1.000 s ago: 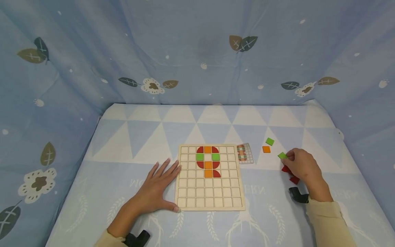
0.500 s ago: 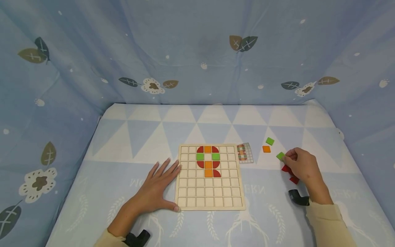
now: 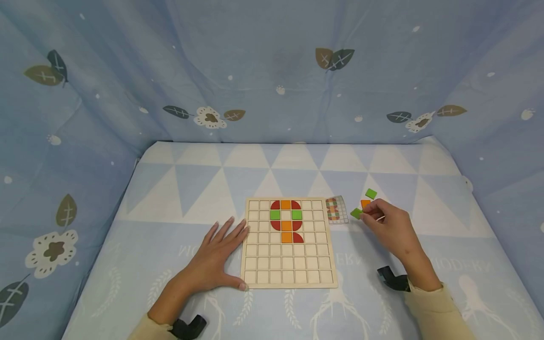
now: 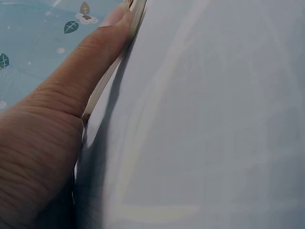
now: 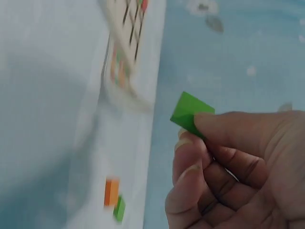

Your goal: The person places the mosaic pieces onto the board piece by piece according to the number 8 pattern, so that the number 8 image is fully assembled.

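Observation:
My right hand (image 3: pixel 393 229) pinches a green square tile (image 3: pixel 356 214) between thumb and fingertips, just right of the pattern card. In the right wrist view the green tile (image 5: pixel 190 112) stands out past the thumb tip. My left hand (image 3: pixel 216 259) lies with fingers spread at the left edge of a wooden grid board (image 3: pixel 289 264). Its thumb (image 4: pixel 90 62) runs along the board's edge in the left wrist view. Red, orange and green tiles sit in the board's upper middle cells, among them an orange tile (image 3: pixel 286 237) beside a red rounded piece (image 3: pixel 298 237).
A small printed pattern card (image 3: pixel 340 212) lies against the board's right side. Behind the right hand are a loose green tile (image 3: pixel 371 193) and a partly covered orange tile (image 3: pixel 365 203). Blue patterned curtains (image 3: pixel 272 71) surround the cloth-covered table (image 3: pixel 204 184).
My right hand has moved left with the green tile, away from the place of the loose red pieces, which it now hides. My left hand has stayed at the board.

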The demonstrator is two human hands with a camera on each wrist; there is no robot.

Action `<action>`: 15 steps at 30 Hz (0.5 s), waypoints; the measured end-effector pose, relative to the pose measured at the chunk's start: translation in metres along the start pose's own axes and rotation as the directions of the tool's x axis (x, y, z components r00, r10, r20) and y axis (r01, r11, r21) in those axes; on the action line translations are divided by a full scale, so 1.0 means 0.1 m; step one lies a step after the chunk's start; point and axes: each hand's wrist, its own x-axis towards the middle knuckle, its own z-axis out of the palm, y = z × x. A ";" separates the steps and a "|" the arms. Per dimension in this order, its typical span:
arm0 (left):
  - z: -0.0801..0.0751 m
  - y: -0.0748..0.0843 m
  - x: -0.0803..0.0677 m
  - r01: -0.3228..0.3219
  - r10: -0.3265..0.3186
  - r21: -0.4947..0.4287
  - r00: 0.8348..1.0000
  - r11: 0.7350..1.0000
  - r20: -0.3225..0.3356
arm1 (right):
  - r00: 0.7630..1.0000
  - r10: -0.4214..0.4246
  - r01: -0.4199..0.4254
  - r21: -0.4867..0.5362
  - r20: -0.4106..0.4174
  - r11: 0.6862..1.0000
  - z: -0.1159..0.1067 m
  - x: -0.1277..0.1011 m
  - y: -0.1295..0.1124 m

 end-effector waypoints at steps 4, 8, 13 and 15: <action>0.01 -0.01 0.00 0.008 -0.008 0.002 1.000 1.000 0.005 | 0.993 -0.086 0.084 0.029 0.086 0.996 0.17 -0.02 -0.16; 0.01 -0.01 0.00 0.006 -0.006 0.002 1.000 1.000 0.003 | 0.977 -0.135 0.126 0.064 0.165 0.990 0.38 -0.05 -0.28; 0.00 0.00 0.00 0.004 -0.004 0.000 1.000 1.000 0.000 | 0.952 -0.196 0.172 0.120 0.235 0.978 0.60 -0.08 -0.38; -0.01 0.00 0.00 0.007 -0.007 0.001 1.000 1.000 0.000 | 0.942 -0.221 0.193 0.131 0.253 0.973 0.66 -0.09 -0.43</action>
